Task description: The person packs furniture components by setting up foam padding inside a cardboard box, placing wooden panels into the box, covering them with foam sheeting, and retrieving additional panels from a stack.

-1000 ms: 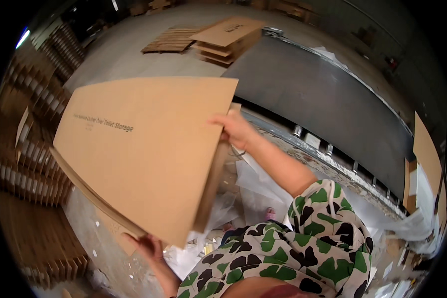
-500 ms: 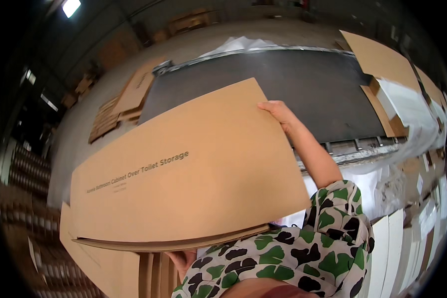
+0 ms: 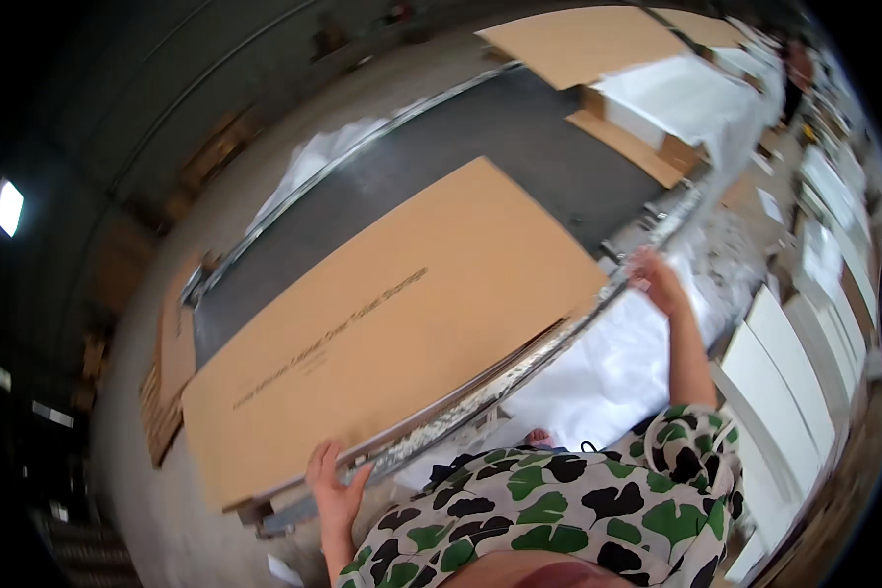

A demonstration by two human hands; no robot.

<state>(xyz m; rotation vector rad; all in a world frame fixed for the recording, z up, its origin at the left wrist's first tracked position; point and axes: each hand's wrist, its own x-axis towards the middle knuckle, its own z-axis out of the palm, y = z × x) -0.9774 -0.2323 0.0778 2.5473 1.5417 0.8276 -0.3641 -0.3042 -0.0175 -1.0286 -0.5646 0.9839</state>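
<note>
A flattened cardboard box [image 3: 392, 328] lies on the dark table ahead of you, long axis running lower-left to upper-right, your left hand [image 3: 335, 482] curled over its near edge, your right hand [image 3: 657, 281] loosely open beside its right corner.

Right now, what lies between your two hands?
In the head view, the flat cardboard sheet's near edge and the table's metal rim span between left hand and right hand.

Flat cardboard sheet [image 3: 392, 323] on conveyor belt [image 3: 519, 137].
Left hand [image 3: 333, 485] at sheet's near-left edge; right hand [image 3: 657, 279] at its right corner; more cartons [image 3: 578, 44] behind.
</note>
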